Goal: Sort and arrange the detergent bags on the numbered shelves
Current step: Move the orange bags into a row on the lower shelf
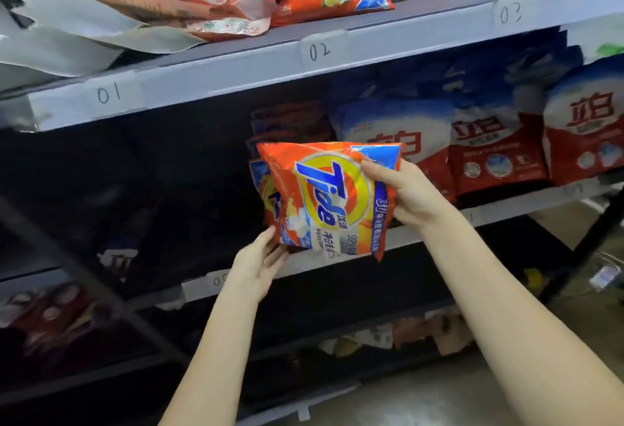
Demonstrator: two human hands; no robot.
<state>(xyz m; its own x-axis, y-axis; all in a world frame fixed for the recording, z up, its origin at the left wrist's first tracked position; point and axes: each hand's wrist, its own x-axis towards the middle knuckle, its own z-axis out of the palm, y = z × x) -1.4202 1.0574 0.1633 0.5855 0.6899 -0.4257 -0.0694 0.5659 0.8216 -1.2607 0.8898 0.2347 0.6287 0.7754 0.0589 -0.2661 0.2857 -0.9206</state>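
The right hand is gripping a crinkly orange plastic detergent bag, the open left hand is supporting it; orange bags on the top shelf are lying unsorted.

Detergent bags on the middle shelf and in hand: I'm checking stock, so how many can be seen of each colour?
Orange bags: 2, one held, one behind it.
White-and-red bags: 3.
Total: 5; darker ones further back cannot be counted.
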